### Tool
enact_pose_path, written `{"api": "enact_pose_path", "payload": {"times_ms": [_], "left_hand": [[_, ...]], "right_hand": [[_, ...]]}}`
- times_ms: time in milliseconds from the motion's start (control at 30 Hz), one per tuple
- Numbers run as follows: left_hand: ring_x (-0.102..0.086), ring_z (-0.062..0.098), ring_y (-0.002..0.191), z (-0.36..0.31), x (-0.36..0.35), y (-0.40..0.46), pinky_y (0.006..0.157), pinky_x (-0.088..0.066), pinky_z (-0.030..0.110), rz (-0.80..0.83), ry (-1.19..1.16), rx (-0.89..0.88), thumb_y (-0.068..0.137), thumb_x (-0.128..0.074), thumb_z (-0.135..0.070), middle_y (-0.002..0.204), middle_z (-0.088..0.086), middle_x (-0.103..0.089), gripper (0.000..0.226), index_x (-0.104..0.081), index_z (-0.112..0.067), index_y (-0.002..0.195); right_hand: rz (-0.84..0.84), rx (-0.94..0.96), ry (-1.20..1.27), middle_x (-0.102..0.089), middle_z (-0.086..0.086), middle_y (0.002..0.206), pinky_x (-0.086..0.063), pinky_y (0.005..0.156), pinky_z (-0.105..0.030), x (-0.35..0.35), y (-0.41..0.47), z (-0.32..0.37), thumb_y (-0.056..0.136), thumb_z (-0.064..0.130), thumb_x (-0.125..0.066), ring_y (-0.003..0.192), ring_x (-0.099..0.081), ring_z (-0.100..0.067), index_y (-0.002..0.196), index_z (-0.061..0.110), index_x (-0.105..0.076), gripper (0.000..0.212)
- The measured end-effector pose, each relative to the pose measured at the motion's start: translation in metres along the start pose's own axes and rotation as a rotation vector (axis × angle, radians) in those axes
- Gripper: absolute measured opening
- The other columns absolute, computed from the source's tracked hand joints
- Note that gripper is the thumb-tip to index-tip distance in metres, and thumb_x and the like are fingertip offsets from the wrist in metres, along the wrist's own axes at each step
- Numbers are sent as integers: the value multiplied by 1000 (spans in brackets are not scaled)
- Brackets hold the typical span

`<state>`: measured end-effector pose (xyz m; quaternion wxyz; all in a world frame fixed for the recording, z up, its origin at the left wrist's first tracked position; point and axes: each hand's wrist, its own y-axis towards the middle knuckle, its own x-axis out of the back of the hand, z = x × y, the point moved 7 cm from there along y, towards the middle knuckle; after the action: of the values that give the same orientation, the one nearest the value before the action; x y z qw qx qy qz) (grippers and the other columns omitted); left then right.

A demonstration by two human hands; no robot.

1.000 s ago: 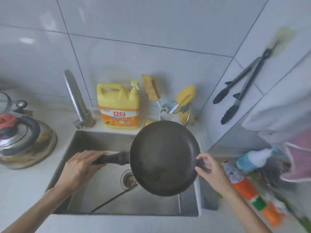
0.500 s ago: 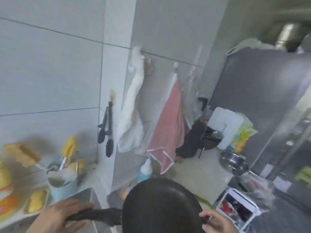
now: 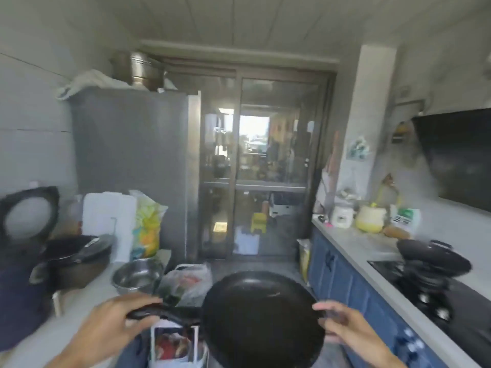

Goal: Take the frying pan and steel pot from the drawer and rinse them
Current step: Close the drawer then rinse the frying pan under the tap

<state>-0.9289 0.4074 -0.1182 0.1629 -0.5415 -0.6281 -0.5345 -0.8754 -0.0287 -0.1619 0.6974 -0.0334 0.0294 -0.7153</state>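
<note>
You face a grey fridge [image 3: 130,166] down the galley. Well in front of it you carry the frying pan [image 3: 263,318] level: your left hand [image 3: 111,333] is wrapped round its handle, your right hand [image 3: 345,328] pinches the opposite rim. By my judgement the pan is out of the drawer; the steel pot isn't identifiable.

The head view looks forward along the kitchen aisle, hands close below.
</note>
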Motion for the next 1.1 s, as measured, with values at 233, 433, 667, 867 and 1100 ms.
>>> {"api": "enact_pose_path", "payload": {"times_ms": [233,433,667,867,1100], "left_hand": [[-62,-9,83,-50,-142,195,71,-50,23,124,-110,-31,73,-74,-46,98,-53,-51,29,-58,-64,90],[-61,-4,89,-57,-256,336,74,-49,24,153,-127,-104,76,-68,-55,99,-49,-53,32,-61,-49,106],[-59,-3,88,-45,-364,516,74,-48,22,213,-191,-233,78,-71,-41,98,-35,-60,29,-58,-53,101],[-55,-10,95,-63,-466,689,77,-45,14,346,-330,-342,78,-72,-34,112,-34,-53,28,-61,-49,100],[-59,-9,91,-101,-629,828,72,-44,9,452,-464,-370,77,-76,-21,104,-36,-59,28,-66,-40,96]], "right_hand": [[-105,86,-258,-71,-5,79,-53,64,-17,135,103,40,89,5,-58,70,-69,-8,101,17,-67,20],[-247,89,-241,-75,-7,83,-56,66,-19,211,222,16,89,5,-58,74,-69,-15,101,14,-67,18],[-326,102,-231,-70,-10,106,-56,79,-22,259,377,20,91,4,-55,99,-68,-24,107,11,-65,20],[-396,89,-217,-74,-8,100,-54,86,-26,314,488,30,91,0,-53,98,-69,-20,110,10,-62,23],[-566,76,-175,-73,-9,87,-55,70,-18,419,614,4,91,0,-52,80,-69,-11,108,9,-63,22]]}}
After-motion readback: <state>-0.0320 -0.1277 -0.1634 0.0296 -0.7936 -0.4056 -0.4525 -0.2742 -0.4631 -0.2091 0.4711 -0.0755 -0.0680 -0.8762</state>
